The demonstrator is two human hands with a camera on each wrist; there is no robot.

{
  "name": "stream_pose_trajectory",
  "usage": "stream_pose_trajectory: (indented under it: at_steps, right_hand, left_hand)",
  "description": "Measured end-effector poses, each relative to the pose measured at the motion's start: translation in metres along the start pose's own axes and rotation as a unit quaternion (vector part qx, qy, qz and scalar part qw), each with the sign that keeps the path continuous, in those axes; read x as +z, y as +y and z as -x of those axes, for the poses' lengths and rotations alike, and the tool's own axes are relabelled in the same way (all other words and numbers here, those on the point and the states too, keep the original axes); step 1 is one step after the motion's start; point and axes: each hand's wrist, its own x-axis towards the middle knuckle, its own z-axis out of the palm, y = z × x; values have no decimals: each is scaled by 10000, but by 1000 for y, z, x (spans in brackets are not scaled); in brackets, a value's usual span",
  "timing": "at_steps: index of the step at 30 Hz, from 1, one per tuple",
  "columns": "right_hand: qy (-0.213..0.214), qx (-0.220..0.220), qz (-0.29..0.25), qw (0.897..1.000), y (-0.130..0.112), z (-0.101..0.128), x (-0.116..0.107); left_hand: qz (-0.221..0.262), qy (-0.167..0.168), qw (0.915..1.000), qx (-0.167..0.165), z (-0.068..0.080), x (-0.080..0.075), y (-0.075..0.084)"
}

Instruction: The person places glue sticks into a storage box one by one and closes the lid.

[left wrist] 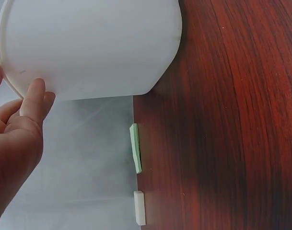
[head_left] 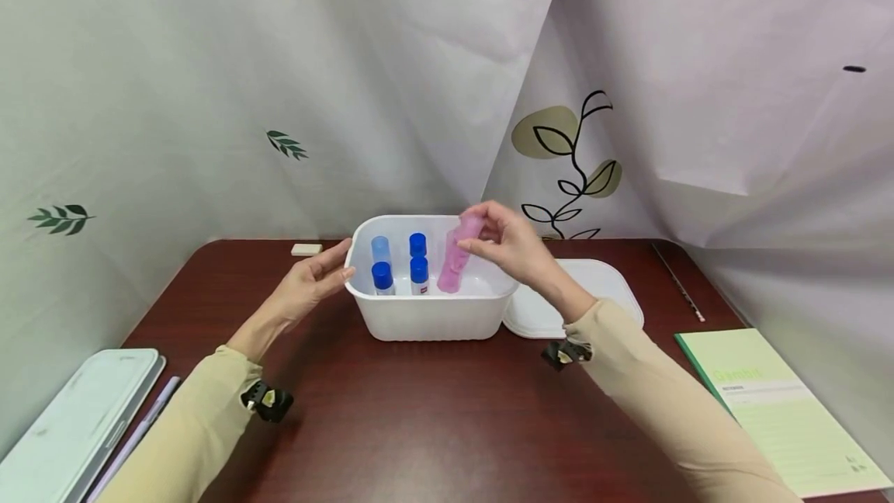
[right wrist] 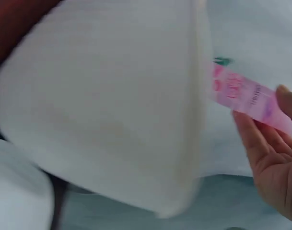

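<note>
A white plastic tub [head_left: 429, 317] stands near the back of the table. Its left rim is pinched by my left hand [head_left: 305, 286], thumb over the edge and fingers along the outer wall. Inside the tub, several small bottles [head_left: 382, 278] with blue caps stand upright at the left. My right hand [head_left: 513, 243], above the tub's right side, pinches a see-through pink tube-shaped item [right wrist: 249, 98] with printed lettering between thumb and fingers. In the head view it slants down into the tub.
Partly under the right arm lies a white lid [head_left: 608, 289]. A pencil [head_left: 680, 286] and a green notebook [head_left: 782, 410] lie at the right. At the left are a pale flat case [head_left: 80, 418], pens [head_left: 136, 437] and a small white block [head_left: 306, 250]. A printed cloth [head_left: 405, 84] hangs behind.
</note>
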Motion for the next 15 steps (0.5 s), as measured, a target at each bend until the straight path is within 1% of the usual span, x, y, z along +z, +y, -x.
stream_pose_trajectory:
  at_steps: [2, 4, 6, 8, 11, 15]
  right_hand:
    - [-385, 267, 295, 9985, 13, -2, 6]
    - [-766, 466, 537, 9945, 23, -3, 11]
    - [-1107, 526, 691, 9900, 29, -4, 15]
    - [-1362, 526, 894, 9852, 32, -5, 17]
    - [-1647, 378, 1306, 9769, 33, -6, 18]
    - [-1930, 263, 1829, 9636, 33, -7, 19]
  left_hand:
    - [34, -29, 10000, -11, 0, 0, -1]
    - [50, -51, 10000, -26, 0, 1, -1]
    - [60, -65, 10000, -36, -1, 1, -1]
    - [34, -46, 10000, -44, -1, 1, -1]
    - [-7, -11, 10000, -33, -1, 0, 0]
    - [-40, -4, 10000, -38, -1, -1, -1]
